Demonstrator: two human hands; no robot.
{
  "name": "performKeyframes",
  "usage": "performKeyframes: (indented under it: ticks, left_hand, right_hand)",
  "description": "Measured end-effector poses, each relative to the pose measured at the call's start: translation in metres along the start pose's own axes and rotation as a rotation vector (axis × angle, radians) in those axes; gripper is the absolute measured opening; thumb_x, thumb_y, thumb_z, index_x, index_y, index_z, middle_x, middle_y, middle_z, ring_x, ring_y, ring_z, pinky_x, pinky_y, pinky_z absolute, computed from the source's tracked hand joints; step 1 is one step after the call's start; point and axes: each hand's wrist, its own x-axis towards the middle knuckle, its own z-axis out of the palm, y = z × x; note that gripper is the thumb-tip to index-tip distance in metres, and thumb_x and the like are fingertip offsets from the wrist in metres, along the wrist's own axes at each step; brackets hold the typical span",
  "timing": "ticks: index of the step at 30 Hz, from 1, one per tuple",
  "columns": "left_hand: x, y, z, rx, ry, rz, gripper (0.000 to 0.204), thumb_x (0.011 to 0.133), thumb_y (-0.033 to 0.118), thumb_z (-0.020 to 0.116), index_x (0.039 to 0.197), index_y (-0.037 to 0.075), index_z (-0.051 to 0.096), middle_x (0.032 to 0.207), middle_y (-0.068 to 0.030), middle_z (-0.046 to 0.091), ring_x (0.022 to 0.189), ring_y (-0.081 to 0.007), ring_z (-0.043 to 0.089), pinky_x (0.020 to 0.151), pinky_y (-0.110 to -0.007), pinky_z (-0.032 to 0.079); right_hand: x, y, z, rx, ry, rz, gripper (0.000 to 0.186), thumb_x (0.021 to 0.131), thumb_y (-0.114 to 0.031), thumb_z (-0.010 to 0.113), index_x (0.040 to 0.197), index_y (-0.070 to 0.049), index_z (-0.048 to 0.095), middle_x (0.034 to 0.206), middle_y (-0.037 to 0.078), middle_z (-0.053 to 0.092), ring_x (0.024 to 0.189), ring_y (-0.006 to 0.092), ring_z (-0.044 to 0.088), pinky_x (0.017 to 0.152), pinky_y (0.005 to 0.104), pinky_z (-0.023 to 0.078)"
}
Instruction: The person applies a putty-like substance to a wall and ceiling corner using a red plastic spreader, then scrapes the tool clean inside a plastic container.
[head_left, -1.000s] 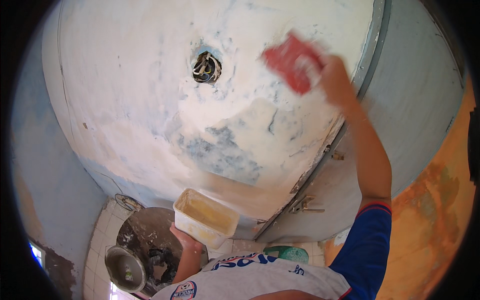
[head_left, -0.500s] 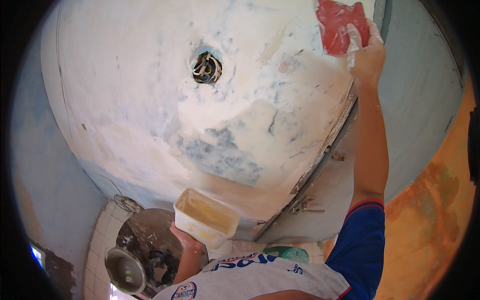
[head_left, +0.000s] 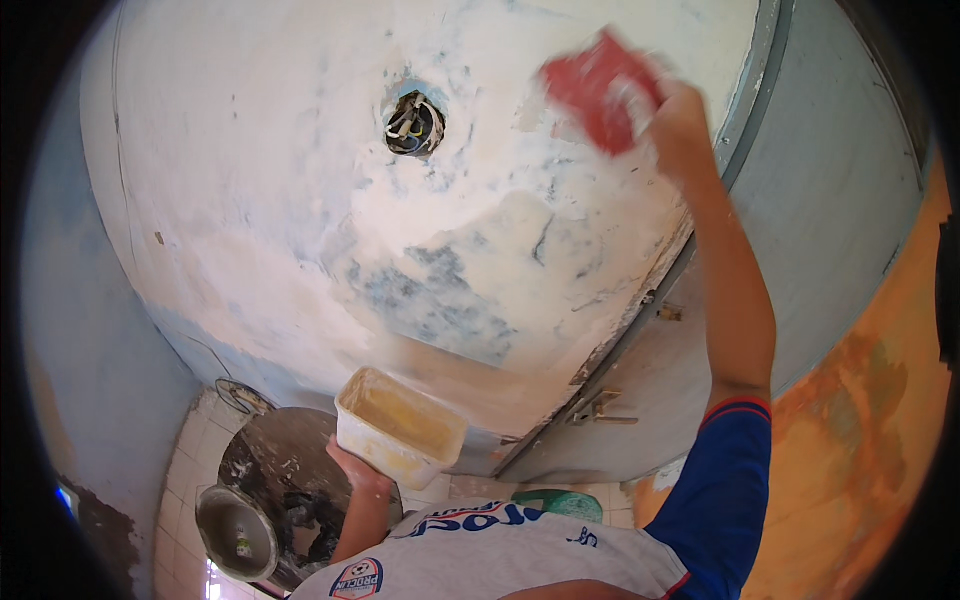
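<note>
Half a second ago we had the red scraper [head_left: 598,88] up by the door frame [head_left: 742,140]; now it is lower and further left, blurred, right of the wall hole [head_left: 404,132]. Our right hand [head_left: 682,130] grips its edge; whether it touches the wall [head_left: 250,160] we cannot tell. Our left hand [head_left: 360,472] still supports the tub [head_left: 378,447], fingers mostly hidden.

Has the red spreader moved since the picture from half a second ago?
Yes: the red spreader, in the right hand, has moved left and somewhat down, closer to the wall hole with wires.
</note>
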Motion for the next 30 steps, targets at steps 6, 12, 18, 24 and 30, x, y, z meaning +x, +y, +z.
performKeyframes:
  ticks: [6,12,18,24,30]
  left_hand:
    - [0.002,-0.004,-0.007,-0.014,-0.025,0.011,0.066,0.098,0.06,0.031,0.137,0.014,0.058,0.136,-0.0081,0.062,0.125,-0.0315,0.059,0.105,-0.046,0.049]
    - [-0.008,0.0,0.007,-0.149,-0.096,-0.089,0.067,0.101,0.057,0.03,0.148,0.013,0.049,0.147,-0.0102,0.055,0.133,-0.0338,0.054,0.11,-0.049,0.045]
    - [-0.019,0.0,0.016,-0.264,-0.28,-0.095,0.071,0.103,0.062,0.031,0.156,0.015,0.039,0.156,-0.0116,0.046,0.141,-0.0374,0.046,0.116,-0.055,0.039]
    - [-0.022,-0.002,0.003,-0.297,-0.256,-0.105,0.074,0.102,0.064,0.033,0.159,0.016,0.035,0.161,-0.0096,0.041,0.144,-0.0353,0.043,0.118,-0.054,0.037]
    - [-0.022,0.0,0.001,-0.218,-0.258,-0.032,0.072,0.102,0.063,0.035,0.157,0.017,0.038,0.157,-0.0094,0.045,0.141,-0.0345,0.047,0.116,-0.052,0.041]
  right_hand:
    - [0.002,0.0,-0.013,0.249,-0.257,0.046,0.041,0.098,-0.019,0.069,0.133,0.002,0.063,0.113,0.016,0.074,0.103,0.0221,0.07,0.095,0.0357,0.052]
    - [0.015,-0.023,-0.024,0.236,0.386,0.196,0.042,0.096,-0.015,0.069,0.134,0.002,0.061,0.112,0.019,0.074,0.112,0.0233,0.069,0.1,0.0353,0.051]
    - [-0.007,-0.011,0.001,-0.049,-0.155,0.018,0.043,0.094,-0.019,0.07,0.132,0.001,0.063,0.116,0.022,0.073,0.109,0.0339,0.07,0.099,0.0389,0.05]
    - [0.006,-0.005,-0.013,0.162,0.032,0.051,0.043,0.097,-0.02,0.069,0.133,0.001,0.061,0.109,0.018,0.076,0.098,0.0308,0.072,0.091,0.0358,0.054]
    - [0.005,-0.028,-0.016,-0.03,0.235,0.19,0.041,0.099,-0.024,0.067,0.133,0.0,0.063,0.121,0.018,0.073,0.105,0.0263,0.071,0.093,0.0348,0.054]
